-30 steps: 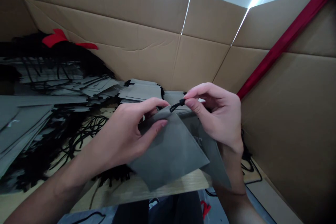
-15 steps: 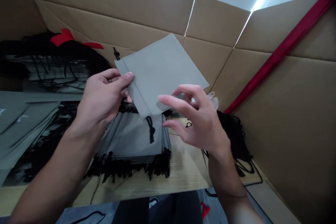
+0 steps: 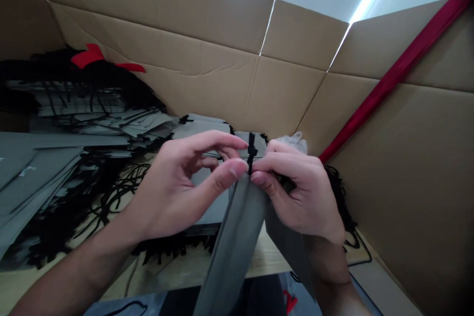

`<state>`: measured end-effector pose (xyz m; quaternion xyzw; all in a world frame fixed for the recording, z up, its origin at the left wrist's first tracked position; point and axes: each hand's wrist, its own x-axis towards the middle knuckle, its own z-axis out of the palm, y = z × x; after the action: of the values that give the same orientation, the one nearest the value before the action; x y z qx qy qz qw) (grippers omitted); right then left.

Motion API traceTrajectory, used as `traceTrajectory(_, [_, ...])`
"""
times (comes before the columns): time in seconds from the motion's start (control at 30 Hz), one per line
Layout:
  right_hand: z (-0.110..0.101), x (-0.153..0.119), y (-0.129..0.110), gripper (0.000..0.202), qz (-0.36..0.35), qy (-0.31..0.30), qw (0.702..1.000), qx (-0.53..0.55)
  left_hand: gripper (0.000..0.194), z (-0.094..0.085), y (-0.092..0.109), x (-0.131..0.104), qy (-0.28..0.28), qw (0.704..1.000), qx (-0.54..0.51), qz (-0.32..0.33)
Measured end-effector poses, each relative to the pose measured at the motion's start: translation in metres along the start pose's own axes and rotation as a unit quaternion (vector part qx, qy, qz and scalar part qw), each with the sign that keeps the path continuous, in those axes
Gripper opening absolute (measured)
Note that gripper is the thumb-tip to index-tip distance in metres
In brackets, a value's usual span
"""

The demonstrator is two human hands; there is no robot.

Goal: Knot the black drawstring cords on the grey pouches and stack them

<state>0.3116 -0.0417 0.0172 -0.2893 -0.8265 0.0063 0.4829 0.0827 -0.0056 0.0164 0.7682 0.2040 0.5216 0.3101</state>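
Observation:
A grey drawstring pouch (image 3: 237, 237) hangs edge-on in front of me, with its black knotted cord end (image 3: 252, 150) pointing up. My right hand (image 3: 299, 187) pinches the pouch at its top corner, just below the knot. Left of the knot is my left hand (image 3: 196, 182), thumb and forefinger apart, their tips close to the cord; whether they touch it I cannot tell. Behind and below the hands lies a stack of grey pouches (image 3: 211, 207) with black cord ends along its front, partly hidden.
Grey pouches with black cords (image 3: 89, 98) pile up at the left, with a red strip (image 3: 91, 57) on top. More grey pieces (image 3: 40, 173) lie nearer. Cardboard walls (image 3: 207, 34) enclose the table (image 3: 181, 276). A dark red band (image 3: 392, 79) slants down the right side.
The pouch has turned from flat-facing to edge-on, with its corded corner now upward. My right hand has closed on it; my left hand has let go and moved right, beside the knot.

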Motion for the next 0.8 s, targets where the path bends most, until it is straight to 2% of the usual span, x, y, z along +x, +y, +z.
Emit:
traceTrajectory(0.13, [0.0021,-0.0003,-0.006,0.016,-0.017,-0.034,0.999,0.014,0.009,0.0075,-0.0002,-0.0013,-0.02,0.995,-0.088,-0.046])
traceTrajectory(0.23, [0.0018,-0.0005,-0.0062,0.02,-0.012,-0.039,0.999,0.005,0.009,0.0075,-0.0033,0.0015,-0.033,0.995,-0.077,-0.061])
traceTrajectory(0.33, [-0.0023,-0.0014,-0.0058,0.022,0.005,-0.054,0.999,-0.003,0.017,0.006,-0.0042,0.0024,-0.049,0.995,-0.05,-0.065])
traceTrajectory(0.57, [-0.0039,-0.0011,-0.0039,0.022,0.148,0.03,0.987,0.063,0.019,0.0059,-0.0068,0.0015,-0.076,0.991,-0.061,-0.089])
traceTrajectory(0.7, [0.0007,0.0029,-0.0005,0.026,0.158,0.028,0.978,0.132,0.015,0.0069,-0.0054,0.0019,-0.106,0.986,-0.072,-0.104])
traceTrajectory(0.8, [0.0025,0.0049,0.0011,0.019,0.159,0.023,0.976,0.148,0.015,0.0083,-0.0047,0.0013,-0.117,0.982,-0.088,-0.117])
